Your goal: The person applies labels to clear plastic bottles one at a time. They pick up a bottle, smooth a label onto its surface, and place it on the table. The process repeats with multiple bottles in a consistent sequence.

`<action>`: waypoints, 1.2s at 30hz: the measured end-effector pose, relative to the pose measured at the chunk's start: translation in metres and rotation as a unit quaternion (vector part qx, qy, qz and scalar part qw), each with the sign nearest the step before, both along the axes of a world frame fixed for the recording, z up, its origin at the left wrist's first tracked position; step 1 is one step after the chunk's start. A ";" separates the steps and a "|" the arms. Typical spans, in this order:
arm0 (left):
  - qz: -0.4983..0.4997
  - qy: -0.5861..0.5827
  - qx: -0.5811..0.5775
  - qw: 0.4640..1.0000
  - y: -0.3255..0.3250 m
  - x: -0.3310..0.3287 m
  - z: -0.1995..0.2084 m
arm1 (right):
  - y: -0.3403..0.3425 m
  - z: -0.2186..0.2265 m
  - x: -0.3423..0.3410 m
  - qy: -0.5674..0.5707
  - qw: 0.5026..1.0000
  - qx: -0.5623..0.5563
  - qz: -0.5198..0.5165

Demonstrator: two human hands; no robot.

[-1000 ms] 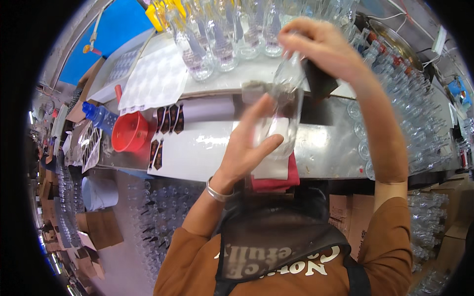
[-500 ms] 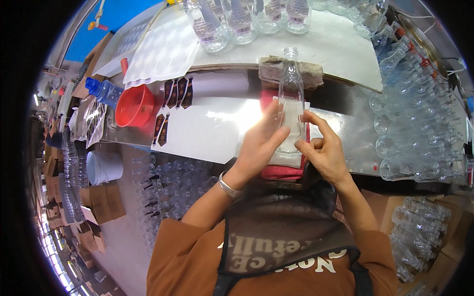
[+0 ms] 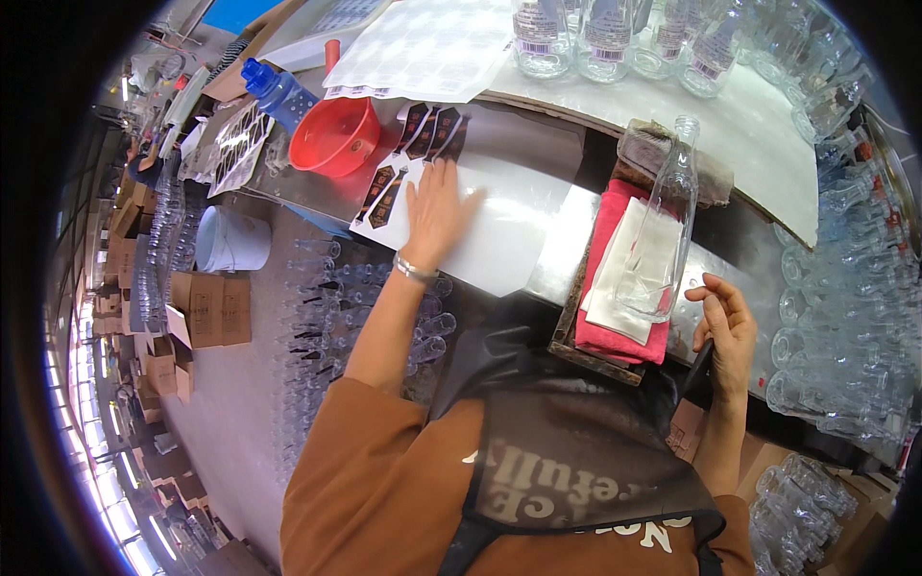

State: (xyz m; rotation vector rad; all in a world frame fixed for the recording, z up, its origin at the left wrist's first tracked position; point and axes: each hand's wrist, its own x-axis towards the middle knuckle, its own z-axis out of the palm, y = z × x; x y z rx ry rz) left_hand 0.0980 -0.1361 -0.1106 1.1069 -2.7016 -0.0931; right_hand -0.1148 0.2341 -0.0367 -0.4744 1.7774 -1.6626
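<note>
My left hand [image 3: 439, 213] reaches over a white sheet [image 3: 509, 240] bearing dark tie-shaped labels [image 3: 420, 132]. Its fingers are stretched out at the lower ends of the upper labels, the thumb blurred by motion. A clear glass bottle [image 3: 669, 226] lies with its neck on a rolled, worn cloth [image 3: 634, 154] and its base on a white cloth [image 3: 612, 278] over a red cloth [image 3: 600, 331]. No hand touches the bottle. Just right of its base, my right hand [image 3: 727, 331] is open, its fingers loosely bent. A dark strip hangs below that hand, its kind unclear.
Labelled bottles [image 3: 607, 48] stand on the raised white board [image 3: 749, 144]. Many clear bottles [image 3: 845, 317] lie stacked at the right. Left stand a red bowl [image 3: 336, 137], a blue bottle [image 3: 279, 94] and printed sheets [image 3: 413, 48]. A white bucket [image 3: 232, 240] is on the floor.
My left hand has left the bottle and moved left to the label sheet. My right hand has drawn back from the bottle, which stays on the cloths. The view has shifted.
</note>
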 end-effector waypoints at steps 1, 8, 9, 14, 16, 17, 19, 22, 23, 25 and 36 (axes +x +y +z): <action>-0.022 -0.021 -0.004 1.000 0.012 0.008 0.004 | -0.001 -0.001 0.000 0.007 1.000 0.004 0.003; -0.123 -0.078 0.089 0.985 0.103 0.061 0.069 | 0.002 -0.002 0.007 0.023 0.999 0.027 0.006; -0.139 -0.064 0.093 0.984 0.100 0.065 0.070 | -0.001 0.000 0.012 0.039 0.999 0.015 0.016; -0.233 0.041 0.070 0.969 0.051 0.088 0.034 | -0.018 0.026 0.030 0.139 0.985 0.056 0.087; -0.220 0.075 0.046 0.971 0.058 0.095 0.046 | -0.021 0.020 0.030 0.248 0.961 0.066 0.100; -0.223 0.070 0.047 0.971 0.058 0.095 0.050 | -0.022 0.017 0.030 0.303 0.944 0.075 0.106; -0.053 0.126 0.293 0.946 0.074 0.093 0.066 | -0.022 0.014 0.029 0.314 0.942 0.060 0.101; 0.052 0.298 0.539 0.786 0.073 0.056 0.078 | -0.020 0.007 0.025 0.317 0.941 0.029 0.115; 0.011 0.328 0.550 0.768 0.079 0.031 0.090 | -0.019 0.008 0.024 0.315 0.942 0.029 0.115; -0.114 0.322 0.470 0.814 0.099 -0.025 0.118 | -0.020 0.007 0.025 0.312 0.942 0.026 0.117; -0.443 0.221 0.053 0.867 0.146 -0.090 0.110 | -0.019 0.006 0.021 0.319 0.939 0.031 0.128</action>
